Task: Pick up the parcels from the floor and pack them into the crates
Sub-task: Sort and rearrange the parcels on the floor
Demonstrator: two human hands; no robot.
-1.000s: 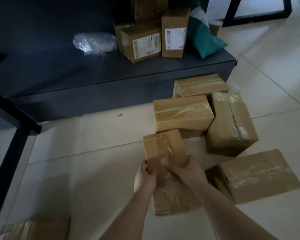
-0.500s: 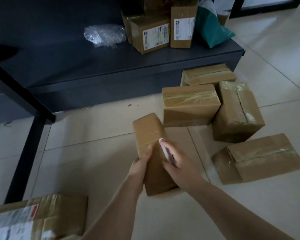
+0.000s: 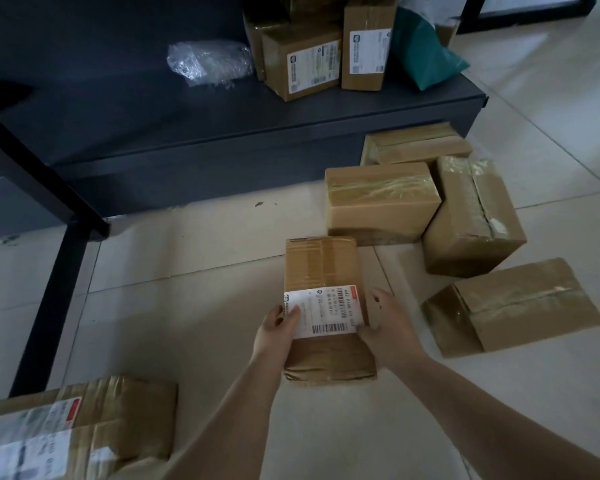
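Both hands on one parcel (image 3: 322, 271): a long rectangular cardboard box, glossy clear tape over the seams, corners a bit crushed, white shipping label (image 3: 321, 311) with barcode facing up. It sits in front of the person over the pale tiled floor (image 3: 187, 306); can't tell whether its bottom touches the tiles. Left hand (image 3: 274, 332) grips the left edge, thumb curled onto the label corner. Right hand (image 3: 390, 327) grips the right edge, thumb pressed at the label's lower corner, fingers wrapped around the side.

Four more taped brown boxes on the floor to the right: a wide one (image 3: 381, 199) just beyond the held parcel, a flat one (image 3: 418, 145) against the shelf base, a tall tilted one (image 3: 471, 216) touching the wide one, and a low one (image 3: 513, 306) nearest the right arm. Another labelled box (image 3: 73, 427) at lower left, tape wrinkled.

Dark matte metal shelf (image 3: 222, 126) behind holds labelled cartons (image 3: 305, 60), crumpled bubble wrap (image 3: 208, 62) and a teal poly mailer (image 3: 423, 53).
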